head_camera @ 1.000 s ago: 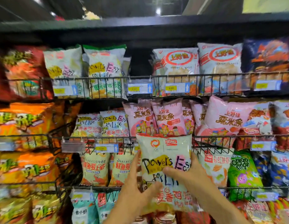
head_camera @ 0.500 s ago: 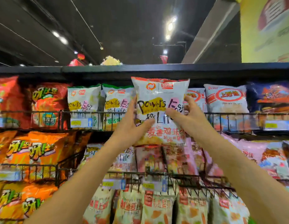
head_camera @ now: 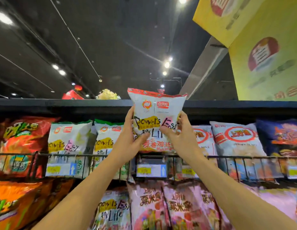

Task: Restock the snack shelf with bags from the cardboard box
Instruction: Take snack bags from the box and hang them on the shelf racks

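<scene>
Both our hands clamp one white crinkled-plastic snack bag (head_camera: 154, 113) with a red top seam and yellow and pink lettering. Our left hand (head_camera: 129, 140) takes its left edge: the fingers (head_camera: 130, 117) run up the side and curl behind it, and the thumb presses the front lower down. Our right hand (head_camera: 179, 133) does the same on the right edge, with its fingers (head_camera: 183, 117) hooked round the back and its thumb flat on the print under the pink patch.

The snack bag stands nearly upright between our two palms. Its top seam rises above our fingertips, in front of the black top board (head_camera: 61, 103) of the shelf. Its bottom edge hangs just above the black wire front rail (head_camera: 227, 157); we cannot tell whether they touch.

Left of our left fingers, two matching white bags with green top seams (head_camera: 69, 138) stand behind the rail, and beyond them stands a red-orange bag (head_camera: 23, 138). Right of our right fingers stand white bags with red oval logos (head_camera: 234, 138), then a dark blue bag (head_camera: 280, 136). Under our wrists a blue and yellow price tag (head_camera: 151, 170) hangs on the rail, with pink bags (head_camera: 147, 205) on the tier below.
</scene>
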A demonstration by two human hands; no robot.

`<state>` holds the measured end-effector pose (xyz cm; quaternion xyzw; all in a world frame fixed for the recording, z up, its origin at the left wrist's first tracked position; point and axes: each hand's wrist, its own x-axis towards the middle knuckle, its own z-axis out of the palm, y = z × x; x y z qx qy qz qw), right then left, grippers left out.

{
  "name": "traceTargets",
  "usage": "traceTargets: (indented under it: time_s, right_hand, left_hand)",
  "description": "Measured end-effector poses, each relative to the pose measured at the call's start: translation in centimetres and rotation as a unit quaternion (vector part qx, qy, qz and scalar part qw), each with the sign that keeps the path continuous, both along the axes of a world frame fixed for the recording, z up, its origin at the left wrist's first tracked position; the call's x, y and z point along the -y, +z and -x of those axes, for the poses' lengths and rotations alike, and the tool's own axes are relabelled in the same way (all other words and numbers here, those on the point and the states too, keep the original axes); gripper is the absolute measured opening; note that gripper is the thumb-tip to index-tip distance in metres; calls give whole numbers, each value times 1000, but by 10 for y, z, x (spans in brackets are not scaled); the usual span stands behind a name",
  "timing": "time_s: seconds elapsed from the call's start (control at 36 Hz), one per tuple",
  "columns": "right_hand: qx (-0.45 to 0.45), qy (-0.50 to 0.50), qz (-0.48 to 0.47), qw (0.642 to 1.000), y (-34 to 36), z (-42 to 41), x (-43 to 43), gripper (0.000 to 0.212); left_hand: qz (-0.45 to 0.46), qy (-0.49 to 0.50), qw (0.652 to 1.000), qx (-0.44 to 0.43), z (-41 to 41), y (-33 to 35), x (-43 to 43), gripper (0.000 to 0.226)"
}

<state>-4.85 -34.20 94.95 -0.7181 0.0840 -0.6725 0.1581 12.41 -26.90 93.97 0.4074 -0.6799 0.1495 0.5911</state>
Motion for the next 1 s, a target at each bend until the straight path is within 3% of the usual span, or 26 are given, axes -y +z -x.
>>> traceTargets:
  time_s: [0.42,0.53,0.67,0.81,1.0]
  right_hand:
    - [-92,-57,-117,987,3,-15,29,44]
    - [-146,-92,-160,972,-1,-15,39,45]
    - [-231,-141,-185,945,-5,-16,44,66]
    - [-290,-202,-167,920,-5,-12,34,33]
    - [-269,-193,-175,927,-7,-13,29,31]
  left_hand:
    - [-67,100,993,-10,-4,-7,33,84]
    - [-114,160,980,-10,-4,-3,37,65]
    - [-183,186,965,3,0,0,30,37]
    - [-202,235,951,11,-6,-3,26,33]
    - [-173,234,957,4,-10,-3,22,32]
